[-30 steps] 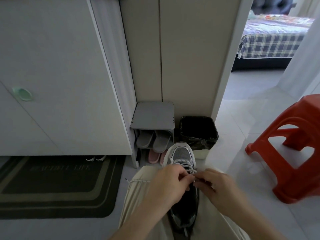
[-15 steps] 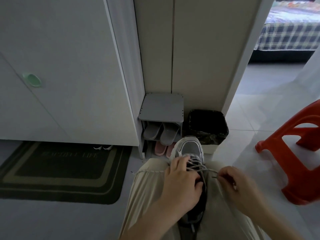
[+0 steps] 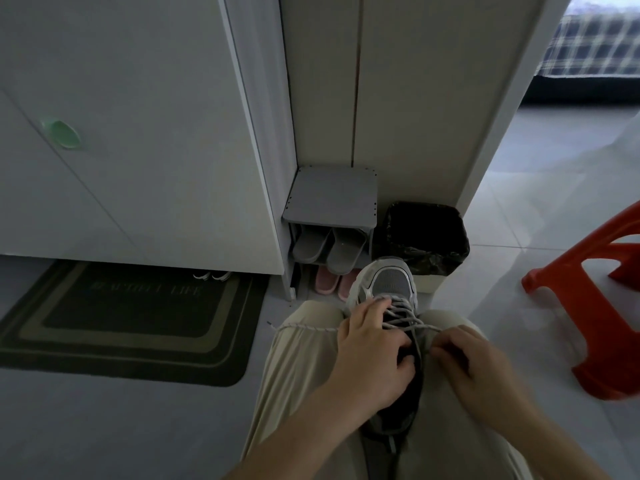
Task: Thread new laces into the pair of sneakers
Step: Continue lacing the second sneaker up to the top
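Change: a second ago we had both hands bunched together over the tongue; now they sit apart, and the right hand has drawn out to the shoe's right side with a strand following it
Last half second: little has shifted, and our grip on each side looks the same
Sneaker: one in view, grey and white, wedged between our knees, toe pointing away towards the bin
Lace: one, pale, crossed over the upper eyelets; one end trails left over our left knee, and another strand runs right
Left hand: grips the sneaker, fingers lying over the crossed rows and the thumb at the dark opening
Right hand: fingers curled, pinching the lace just beside the shoe
Hands: two
Slippers: two grey ones on the upper shelf of one small rack, two pink ones below
Bin: one, black liner, just right of the rack
Stool: one, red, on the floor at the right
Doormat: one, dark, at the left
Green knob: one, on the white door
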Tool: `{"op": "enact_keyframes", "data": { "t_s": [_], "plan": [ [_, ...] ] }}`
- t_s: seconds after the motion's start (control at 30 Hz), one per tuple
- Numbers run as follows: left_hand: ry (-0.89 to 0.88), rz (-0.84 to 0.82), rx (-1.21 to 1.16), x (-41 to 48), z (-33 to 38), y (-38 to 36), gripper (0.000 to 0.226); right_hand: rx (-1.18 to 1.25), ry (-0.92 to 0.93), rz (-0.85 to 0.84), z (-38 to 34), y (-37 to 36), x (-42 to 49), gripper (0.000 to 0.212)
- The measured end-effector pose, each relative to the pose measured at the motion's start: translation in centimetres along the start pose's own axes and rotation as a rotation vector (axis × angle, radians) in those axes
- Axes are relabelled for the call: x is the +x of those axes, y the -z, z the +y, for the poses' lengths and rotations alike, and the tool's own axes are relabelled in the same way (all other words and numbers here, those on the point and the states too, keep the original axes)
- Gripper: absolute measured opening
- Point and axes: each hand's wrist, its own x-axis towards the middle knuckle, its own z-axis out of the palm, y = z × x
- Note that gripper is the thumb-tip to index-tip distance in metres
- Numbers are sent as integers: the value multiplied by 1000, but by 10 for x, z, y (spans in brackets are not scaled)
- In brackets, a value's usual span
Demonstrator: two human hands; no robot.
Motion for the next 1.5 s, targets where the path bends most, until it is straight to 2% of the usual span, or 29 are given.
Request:
{"op": "enact_keyframes", "data": {
  "t_s": [0.23,0.4,0.7,0.83,0.93,1.0,1.07,1.17,1.4,1.5],
  "plan": [
    [15,16,-33,2,-4,-4,24,37,-7,5,-2,-3,2,34],
    [16,24,-51,2,-4,-4,22,69,7,-24,-7,-3,3,22],
    [11,48,-39,2,-7,-5,21,210,-76,6,-10,-4,5,31],
    [-5,89,-20,3,-8,-7,18,194,-65,-46,-13,-2,7,32],
    [-36,106,24,7,-9,-3,17,96,-108,-127,-16,3,9,22],
    [-59,130,30,8,-8,0,15,-93,-114,-167,-19,4,9,40],
    [-74,169,27,6,-9,0,12,-226,-114,-137,-22,1,9,50],
    [-51,208,-39,0,-15,-4,7,-234,-164,-81,-30,0,8,59],
    [-28,313,-155,-21,-31,4,16,-162,-259,-45,-32,1,6,89],
    [4,321,-175,-27,-45,9,13,-139,-263,-46,-32,4,6,90]
  ]
}}
